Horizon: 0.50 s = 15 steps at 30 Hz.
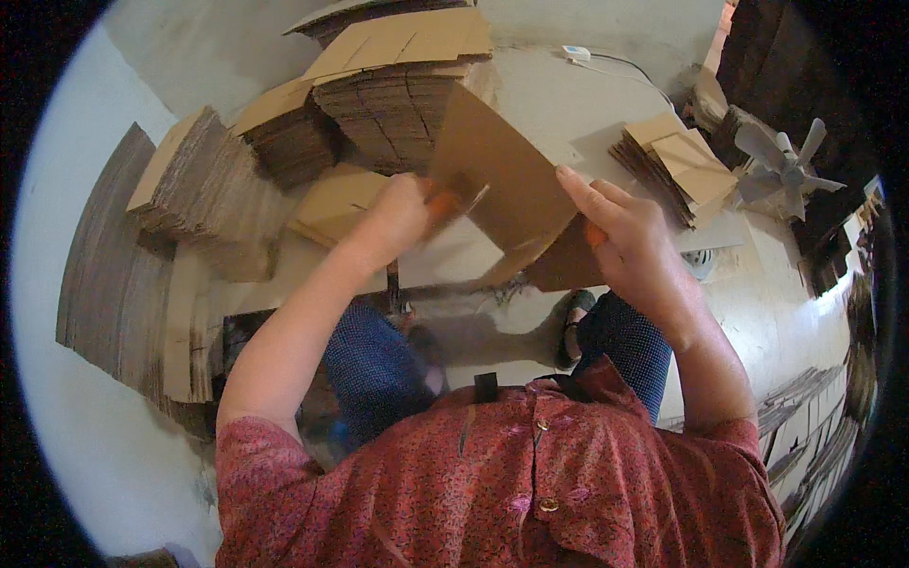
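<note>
My right hand [625, 227] grips a folded brown cardboard sheet [516, 166] at its right edge, thumb along the top. The sheet is tilted in front of me, and a second panel [568, 257] hangs below the fold. On the left, my left hand [400, 213] is closed beside the sheet's left part, its fingertips smeared by motion. Something orange shows at the fingers of both hands; whether it is a finger cover or a tool I cannot make out. What the left fingers hold is also unclear.
Tall stacks of flat cardboard [393, 109] stand ahead, with more stacks [204, 185] along the left wall. A smaller pile of cardboard pieces [677, 166] lies ahead right, near a fan [788, 166]. A white device with a cable [576, 53] lies farther back.
</note>
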Tool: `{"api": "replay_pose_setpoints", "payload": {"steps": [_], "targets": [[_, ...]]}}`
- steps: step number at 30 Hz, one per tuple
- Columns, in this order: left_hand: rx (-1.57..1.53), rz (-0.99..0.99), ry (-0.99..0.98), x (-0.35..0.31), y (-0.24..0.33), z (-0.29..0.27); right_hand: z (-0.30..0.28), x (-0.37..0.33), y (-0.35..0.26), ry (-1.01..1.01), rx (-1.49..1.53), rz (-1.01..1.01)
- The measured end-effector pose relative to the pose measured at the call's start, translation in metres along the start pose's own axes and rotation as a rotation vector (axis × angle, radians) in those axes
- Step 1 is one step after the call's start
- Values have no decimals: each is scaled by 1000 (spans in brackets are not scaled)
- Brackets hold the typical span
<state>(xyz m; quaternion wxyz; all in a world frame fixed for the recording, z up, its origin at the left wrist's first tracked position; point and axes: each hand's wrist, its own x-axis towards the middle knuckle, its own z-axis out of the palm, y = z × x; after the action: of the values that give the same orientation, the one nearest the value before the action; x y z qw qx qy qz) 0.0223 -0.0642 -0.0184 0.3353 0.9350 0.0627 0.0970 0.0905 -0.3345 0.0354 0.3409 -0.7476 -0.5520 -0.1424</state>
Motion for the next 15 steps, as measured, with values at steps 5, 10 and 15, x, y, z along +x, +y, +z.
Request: {"api": "replay_pose_setpoints", "payload": {"steps": [5,10,15], "targets": [[216,149,-94,13,16,9,12,4,12,-134,-8,81],[-480,-206,-132,19,32,1,28,11,37,-145,53,104],[-497,228,7,4,20,45,39,19,65,-124,27,155]]}}
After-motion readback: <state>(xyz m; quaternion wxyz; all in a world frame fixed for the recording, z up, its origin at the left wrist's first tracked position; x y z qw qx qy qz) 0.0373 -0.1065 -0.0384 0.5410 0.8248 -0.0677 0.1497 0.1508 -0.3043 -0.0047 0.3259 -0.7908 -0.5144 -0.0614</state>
